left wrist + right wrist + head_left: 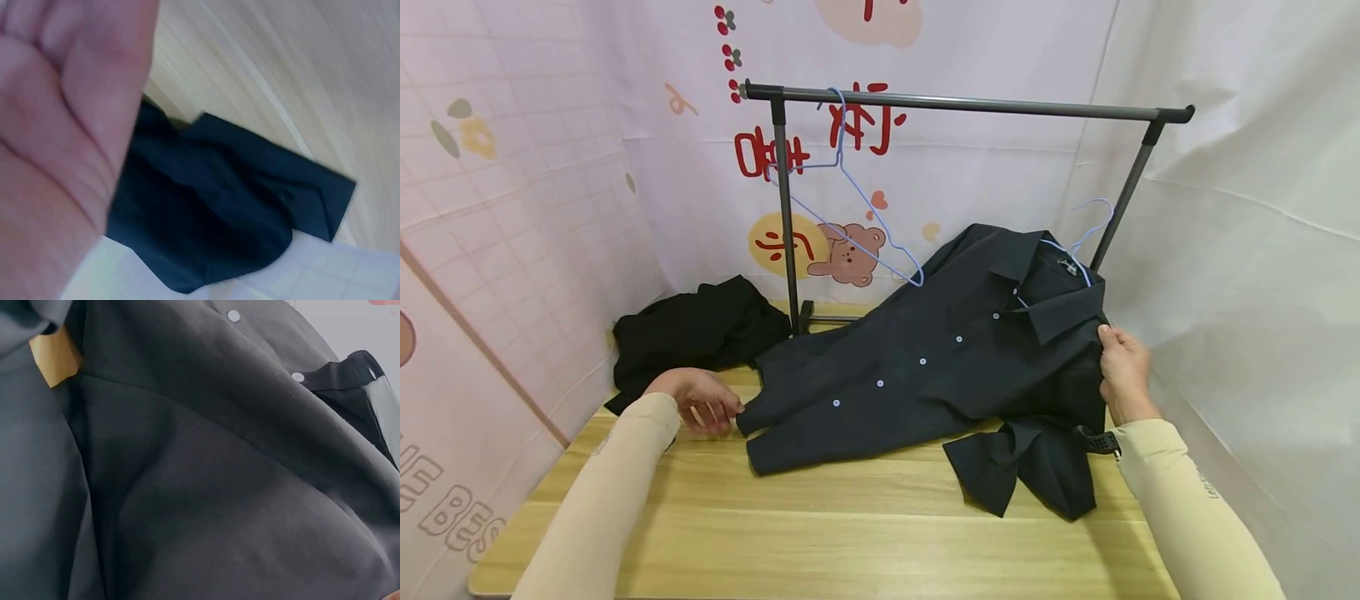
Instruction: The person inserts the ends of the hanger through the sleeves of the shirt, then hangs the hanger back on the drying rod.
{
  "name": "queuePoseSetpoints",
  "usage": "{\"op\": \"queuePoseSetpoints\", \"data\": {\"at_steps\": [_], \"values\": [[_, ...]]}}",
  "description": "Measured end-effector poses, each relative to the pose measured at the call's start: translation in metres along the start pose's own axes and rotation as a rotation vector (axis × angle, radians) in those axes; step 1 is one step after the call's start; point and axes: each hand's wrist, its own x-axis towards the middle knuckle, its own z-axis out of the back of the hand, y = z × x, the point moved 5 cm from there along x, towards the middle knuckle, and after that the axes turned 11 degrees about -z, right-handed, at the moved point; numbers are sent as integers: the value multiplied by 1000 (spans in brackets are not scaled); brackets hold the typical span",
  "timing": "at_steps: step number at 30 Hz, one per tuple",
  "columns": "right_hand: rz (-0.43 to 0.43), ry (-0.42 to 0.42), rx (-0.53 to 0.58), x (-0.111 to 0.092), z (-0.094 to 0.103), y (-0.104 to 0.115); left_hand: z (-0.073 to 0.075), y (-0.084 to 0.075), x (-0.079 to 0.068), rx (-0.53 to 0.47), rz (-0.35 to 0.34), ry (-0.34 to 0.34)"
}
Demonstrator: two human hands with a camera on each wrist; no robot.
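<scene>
A black button-up shirt (925, 358) spreads slantwise across the table, its collar at the upper right and its hem at the lower left. Inside the collar sits a light blue wire hanger (1086, 242), its hook standing above the neck opening. At the shoulder, my right hand (1126, 371) grips the shirt with the thumb on the front side. My left hand (706, 402) pinches the corner of the hem at its fingertips. The palm (69, 125) fills the side of the left wrist view, where the fingertips are out of sight. One sleeve (1022, 467) lies folded towards the front.
Behind the shirt stands a dark clothes rack (970, 102). Another blue wire hanger (842, 167) hangs on its rail, near the left post. A black garment pile (700, 325) lies at the back left of the wooden table (850, 533). Printed cloth walls (647, 150) surround the table.
</scene>
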Motion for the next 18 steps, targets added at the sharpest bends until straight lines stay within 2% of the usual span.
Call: {"op": "queuePoseSetpoints", "data": {"at_steps": [2, 5, 8, 10, 14, 18], "values": [[22, 11, -15, 0, 0, 0, 3, -5, 6, 21, -36, -99], [36, 26, -13, -1, 0, -2, 14, -19, 17, 61, -153, -306], [44, 30, -4, -1, 1, -4, 18, -33, 28, 145, -249, -437], [46, 32, -4, -1, 0, -4, 17, -41, 35, 199, -278, -487], [57, 31, -8, -1, -1, -3, 10, -55, 49, 276, -307, -545], [67, 35, -2, 0, -1, -3, 0, -65, 63, 325, -299, -553]]}}
